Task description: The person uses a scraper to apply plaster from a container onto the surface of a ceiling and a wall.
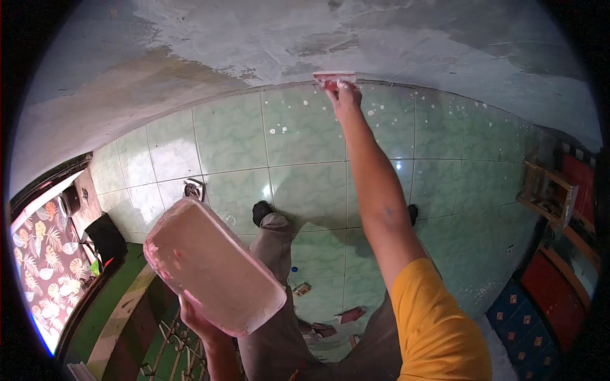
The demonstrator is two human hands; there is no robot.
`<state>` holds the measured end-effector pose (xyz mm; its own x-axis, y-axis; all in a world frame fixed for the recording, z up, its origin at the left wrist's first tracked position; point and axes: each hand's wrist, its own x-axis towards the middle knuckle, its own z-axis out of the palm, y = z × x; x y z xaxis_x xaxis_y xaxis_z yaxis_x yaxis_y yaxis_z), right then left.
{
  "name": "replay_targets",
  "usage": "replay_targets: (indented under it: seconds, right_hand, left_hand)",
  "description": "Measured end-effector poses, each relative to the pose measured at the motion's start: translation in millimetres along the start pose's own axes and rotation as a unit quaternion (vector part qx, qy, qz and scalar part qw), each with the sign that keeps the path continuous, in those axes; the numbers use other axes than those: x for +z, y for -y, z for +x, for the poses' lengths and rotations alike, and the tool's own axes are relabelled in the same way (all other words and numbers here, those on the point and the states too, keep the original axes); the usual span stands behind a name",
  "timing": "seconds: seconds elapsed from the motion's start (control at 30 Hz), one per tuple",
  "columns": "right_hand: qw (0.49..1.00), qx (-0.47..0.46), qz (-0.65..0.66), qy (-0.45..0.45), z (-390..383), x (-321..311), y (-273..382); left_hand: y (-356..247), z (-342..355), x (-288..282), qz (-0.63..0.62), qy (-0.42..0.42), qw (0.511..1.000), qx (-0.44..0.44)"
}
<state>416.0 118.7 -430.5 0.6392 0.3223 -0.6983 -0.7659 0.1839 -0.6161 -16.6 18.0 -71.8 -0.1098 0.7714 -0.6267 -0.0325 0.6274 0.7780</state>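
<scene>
My left hand (198, 319) grips a pink-edged rectangular tub (151, 253) from its lower left side, fingers mostly hidden under it. The tub tilts across my left leg's view, and its inside is coated pale beige. My right arm stretches forward, and its hand (347, 96) is closed around a red putty knife (332, 77). The knife's wide blade is against or very close to the wall (279, 44), low down near where it meets the floor. Whitish smears show on the knife and my fingers. Grey and brownish patches mark the wall's rough coating.
White drips spot the green tiled floor (305, 133). A small round dish (194, 188) lies beyond the tub. Reddish flat pieces (351, 314) lie between my legs. A wooden frame (549, 190) stands at right; a black bag (105, 237) and patterned cloth (51, 254) are at left.
</scene>
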Motion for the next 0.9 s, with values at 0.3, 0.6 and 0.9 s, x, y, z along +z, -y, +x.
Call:
replay_targets:
  seconds: [0.3, 0.6, 0.9]
  right_hand:
    - [0.993, -0.064, -0.036, 0.097, -169, 76, 104]
    - [0.997, 0.031, -0.005, -0.072, -32, -10, -6]
    - [0.994, 0.026, 0.100, -0.047, -23, 28, -14]
  left_hand:
    - [-24, -13, -16, -0.011, -0.041, 0.999, -0.006]
    - [-8, -18, -15, -0.007, -0.050, 0.999, -0.002]
    - [-4, -6, -21, 0.139, -0.075, 0.985, 0.071]
